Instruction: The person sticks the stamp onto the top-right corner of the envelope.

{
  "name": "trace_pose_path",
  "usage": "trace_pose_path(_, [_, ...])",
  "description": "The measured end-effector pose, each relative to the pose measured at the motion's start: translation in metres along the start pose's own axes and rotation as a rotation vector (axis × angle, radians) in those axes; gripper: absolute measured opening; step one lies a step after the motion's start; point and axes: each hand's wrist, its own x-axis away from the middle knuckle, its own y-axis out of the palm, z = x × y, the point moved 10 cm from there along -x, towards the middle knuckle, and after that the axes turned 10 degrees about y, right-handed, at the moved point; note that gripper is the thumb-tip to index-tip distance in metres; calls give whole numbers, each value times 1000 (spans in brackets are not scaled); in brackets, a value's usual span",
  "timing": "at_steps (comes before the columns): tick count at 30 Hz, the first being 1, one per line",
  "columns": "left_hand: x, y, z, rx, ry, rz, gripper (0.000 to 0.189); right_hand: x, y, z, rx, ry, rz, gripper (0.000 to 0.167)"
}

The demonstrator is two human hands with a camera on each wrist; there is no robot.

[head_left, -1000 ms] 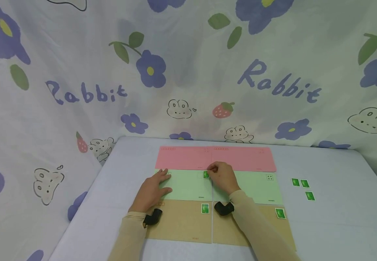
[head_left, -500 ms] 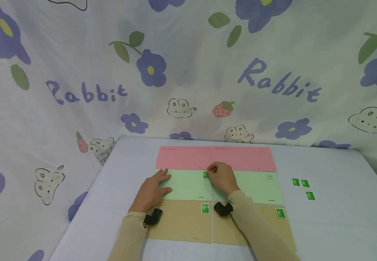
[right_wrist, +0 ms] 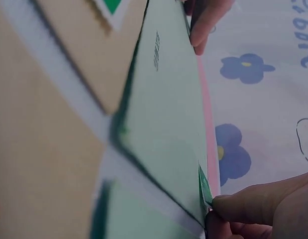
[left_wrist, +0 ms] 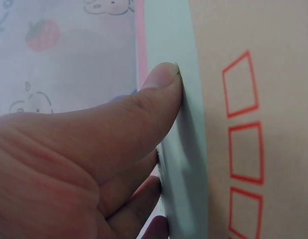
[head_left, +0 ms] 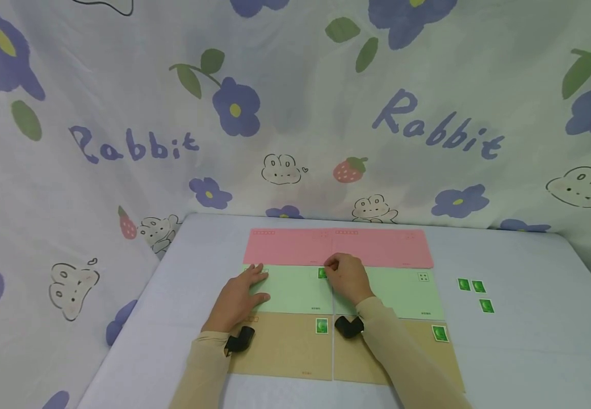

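Observation:
A green stamp is at the upper right corner of the left light green envelope. My right hand pinches this stamp by its right edge between thumb and finger. In the right wrist view, the stamp slants at the fingertips, close over the envelope. At the envelope's left end, my left hand rests with fingers spread across it. The left wrist view shows the left thumb lying on the light green paper.
Two pink envelopes lie behind, and another light green envelope is at right. Nearer me are two brown envelopes, each with a green stamp at its upper right. Three loose stamps lie on the white table.

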Motion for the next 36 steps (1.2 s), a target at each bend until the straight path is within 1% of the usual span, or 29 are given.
trace_pose_path(17, [-1, 0, 1, -1, 18, 8, 56, 0, 0, -2, 12, -21, 7, 7])
trace_pose_path(28, [-1, 0, 0, 7, 3, 4, 56, -1, 2, -1, 36, -24, 13, 7])
trace_pose_path(36, [-1, 0, 0, 9, -9, -3, 57, -1, 1, -2, 26, -19, 6, 7])
